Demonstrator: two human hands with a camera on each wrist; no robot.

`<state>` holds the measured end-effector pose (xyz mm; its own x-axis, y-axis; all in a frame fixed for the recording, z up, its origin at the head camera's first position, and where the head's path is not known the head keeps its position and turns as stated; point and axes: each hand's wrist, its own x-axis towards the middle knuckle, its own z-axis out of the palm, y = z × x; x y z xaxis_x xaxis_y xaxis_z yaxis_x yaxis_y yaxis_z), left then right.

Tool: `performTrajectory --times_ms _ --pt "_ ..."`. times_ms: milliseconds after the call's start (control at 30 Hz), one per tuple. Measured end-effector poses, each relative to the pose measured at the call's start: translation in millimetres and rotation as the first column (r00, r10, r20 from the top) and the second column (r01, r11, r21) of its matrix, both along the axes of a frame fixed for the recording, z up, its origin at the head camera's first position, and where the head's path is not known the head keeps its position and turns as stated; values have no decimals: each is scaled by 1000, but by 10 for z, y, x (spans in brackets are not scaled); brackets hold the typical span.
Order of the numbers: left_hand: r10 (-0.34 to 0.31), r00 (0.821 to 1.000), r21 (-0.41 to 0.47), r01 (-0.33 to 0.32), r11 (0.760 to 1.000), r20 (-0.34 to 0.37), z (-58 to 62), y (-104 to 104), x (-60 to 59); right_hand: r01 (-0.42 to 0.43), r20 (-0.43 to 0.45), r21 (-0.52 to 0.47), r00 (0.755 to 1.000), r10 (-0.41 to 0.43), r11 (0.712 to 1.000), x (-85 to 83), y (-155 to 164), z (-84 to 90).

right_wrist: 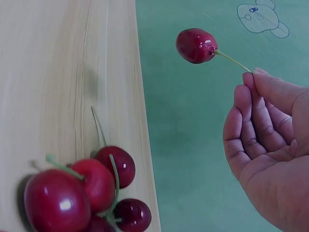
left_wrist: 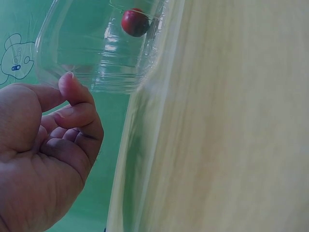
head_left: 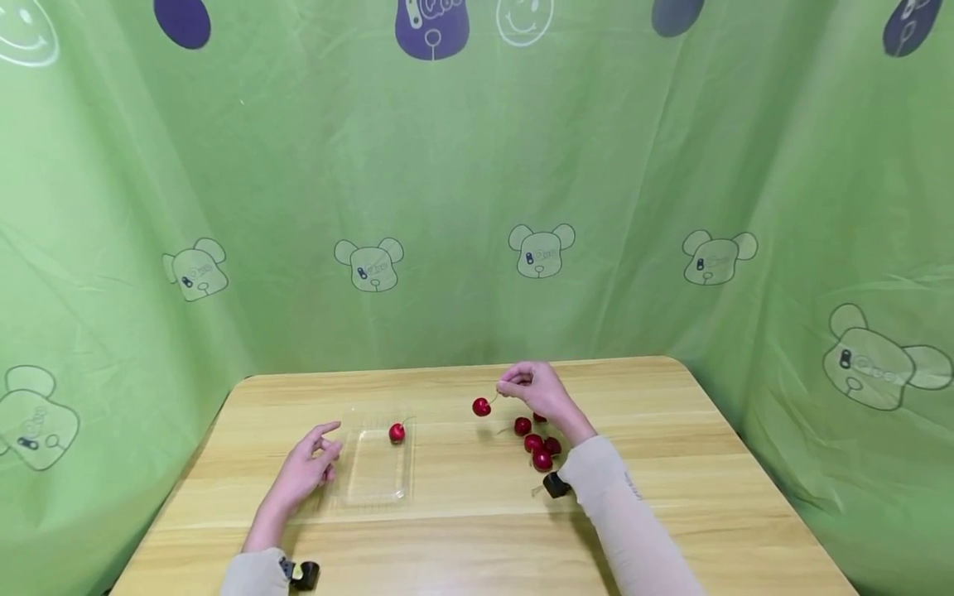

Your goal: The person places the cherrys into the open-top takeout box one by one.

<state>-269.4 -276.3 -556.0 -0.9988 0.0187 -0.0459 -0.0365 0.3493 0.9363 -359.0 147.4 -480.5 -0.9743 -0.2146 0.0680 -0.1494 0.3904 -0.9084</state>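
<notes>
While you hold things as they are, note these lines:

Right hand: your right hand [head_left: 538, 391] pinches the thin green stem [right_wrist: 232, 61] of a glossy dark-red round cherry [head_left: 481, 406], fingertips [right_wrist: 252, 79] closed on the stem's end.
Held cherry: it hangs off the table, clear of the wood, between the heap and the tray.
Left hand: your left hand [head_left: 311, 465] rests loose and holds nothing, fingers lightly curled, a fingertip [left_wrist: 67, 82] at the near wall of the clear shallow plastic tray [head_left: 373, 494]; whether it touches I cannot tell.
Tray: one red cherry with a stem [head_left: 397, 433] lies at its far right corner.
Heap: a small cluster of dark-red cherries [head_left: 538, 444] sits on the pale wooden table [head_left: 671, 463] just beside your right wrist.
Handling: the fruit looks light, smooth-skinned and easily bruised; the stem looks the safest hold, though a hard tug may snap it.
Tray handling: thin and light, likely to slide when nudged.
</notes>
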Motion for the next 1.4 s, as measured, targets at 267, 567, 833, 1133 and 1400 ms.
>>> performTrajectory --times_ms 267,567,833,1133,1400 --pt "3 1000 1 -3 1000 -4 -12 -3 9 -8 20 -37 1000 8 999 -1 -195 6" --pt "-1 1000 6 1 1000 -13 -13 8 -11 -22 9 -55 1000 23 998 -35 -376 -13" --pt "4 1000 16 -4 1000 -5 1 1 -20 -62 -17 -76 998 61 995 -25 -528 -18" --pt "-1 1000 8 1 1000 -15 -12 8 -31 -85 -12 -103 996 85 991 -11 -694 -38" --pt "-1 1000 -10 1 1000 -14 -36 -10 -1 -104 -1 -130 995 105 986 6 -849 -51"
